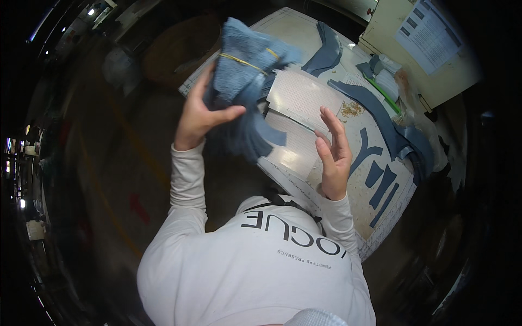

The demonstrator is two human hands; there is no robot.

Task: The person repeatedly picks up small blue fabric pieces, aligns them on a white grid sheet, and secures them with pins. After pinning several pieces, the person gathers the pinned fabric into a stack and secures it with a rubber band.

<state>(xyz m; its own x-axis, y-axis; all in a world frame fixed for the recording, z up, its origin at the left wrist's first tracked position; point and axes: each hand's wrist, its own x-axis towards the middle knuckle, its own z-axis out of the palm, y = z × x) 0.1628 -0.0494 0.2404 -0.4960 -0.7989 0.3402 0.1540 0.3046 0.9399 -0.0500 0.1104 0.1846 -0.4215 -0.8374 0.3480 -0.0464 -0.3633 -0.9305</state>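
Observation:
My left hand (198, 117) grips a bundle of light blue fabric pieces (236, 81) tied with a yellow rubber band (242, 61). The bundle is up off the table at its left edge, thumb on the near side, and darker curved strips hang blurred from its lower end. Over the table, my right hand (337, 163) is raised with its fingers stretched and nothing in them. Beneath and between the hands lie pale printed sheets (302, 98) with a glossy surface.
On the white table (386, 228) lie stacks of curved blue fabric (370, 106), flat cut pieces (375, 175) and a heap of rubber bands (352, 109). A green stick-like thing (383, 93) lies near plastic bags. A cream cabinet (405, 49) bearing a paper stands at the far right.

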